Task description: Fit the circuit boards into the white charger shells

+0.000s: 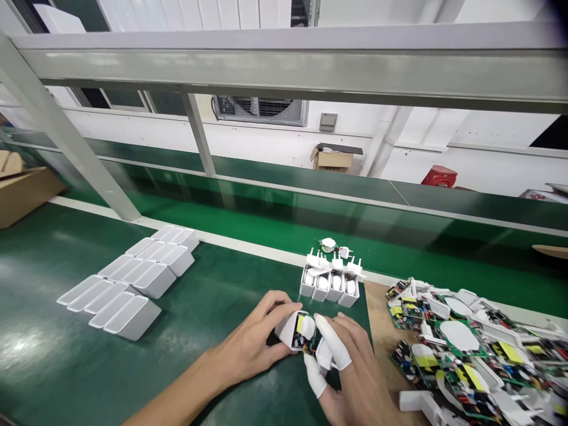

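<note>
My left hand (255,340) grips a white charger shell (287,331) low in the middle of the view. My right hand (350,370), with white finger cots on thumb and forefinger, pinches a circuit board (305,336) that sits partly inside that shell. Just beyond my hands stands a short row of shells with boards and plug prongs in them (331,284). Off to the left, empty white shells (133,281) lie in rows on the green mat (53,355).
A heap of loose circuit boards (470,349) covers a brown board at the right. A green conveyor belt (310,219) runs behind the bench under a grey metal frame (284,65). A cardboard box (20,189) stands far left.
</note>
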`<state>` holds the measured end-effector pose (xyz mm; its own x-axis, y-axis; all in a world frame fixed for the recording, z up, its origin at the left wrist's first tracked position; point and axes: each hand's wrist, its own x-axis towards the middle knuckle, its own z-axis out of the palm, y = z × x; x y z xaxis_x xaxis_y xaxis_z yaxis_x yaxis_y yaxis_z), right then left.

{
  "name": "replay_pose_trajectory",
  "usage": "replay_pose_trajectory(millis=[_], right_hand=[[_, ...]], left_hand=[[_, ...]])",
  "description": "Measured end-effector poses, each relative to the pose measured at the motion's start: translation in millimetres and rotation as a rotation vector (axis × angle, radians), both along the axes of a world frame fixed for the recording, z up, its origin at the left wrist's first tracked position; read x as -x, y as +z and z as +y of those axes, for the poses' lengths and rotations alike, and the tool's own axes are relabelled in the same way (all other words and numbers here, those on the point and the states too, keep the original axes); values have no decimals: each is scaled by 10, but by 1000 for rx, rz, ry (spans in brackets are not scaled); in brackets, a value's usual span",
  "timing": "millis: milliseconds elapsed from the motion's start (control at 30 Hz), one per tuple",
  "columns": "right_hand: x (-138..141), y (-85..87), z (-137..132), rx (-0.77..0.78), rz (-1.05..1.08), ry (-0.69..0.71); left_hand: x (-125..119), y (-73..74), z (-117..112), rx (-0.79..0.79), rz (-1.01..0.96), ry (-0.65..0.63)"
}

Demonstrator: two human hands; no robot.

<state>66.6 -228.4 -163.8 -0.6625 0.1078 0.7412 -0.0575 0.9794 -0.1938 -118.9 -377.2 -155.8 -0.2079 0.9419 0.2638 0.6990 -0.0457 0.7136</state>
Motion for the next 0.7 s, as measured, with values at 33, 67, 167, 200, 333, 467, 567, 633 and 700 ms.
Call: replay_pose_trajectory(millis=[33,67,167,200,333,467,567,633,700], right_hand=[[7,-4,-3,-8,11,14],[11,-6,-3,-16,18,32],[-2,12,16,2,32,86],[-13,26,25,36,23,108],[-34,51,37,239,-10,143],[36,-68,15,225,-64,170],[92,-170,19,205,-92,240],[94,-196,34,173,-31,251],[69,-182,49,131,20,226]], left_hand=[[-9,6,5,-2,-3,-4],[-20,16,9,2,-7,-9],[-47,64,3,49,-59,-52],[-50,80,-7,70,-82,-71],[-20,108,-59,126,-99,-101],[10,120,-69,123,-237,-69],[10,128,-63,91,-360,-50],[15,117,-68,60,-361,-14],[25,98,-77,1,-336,30]])
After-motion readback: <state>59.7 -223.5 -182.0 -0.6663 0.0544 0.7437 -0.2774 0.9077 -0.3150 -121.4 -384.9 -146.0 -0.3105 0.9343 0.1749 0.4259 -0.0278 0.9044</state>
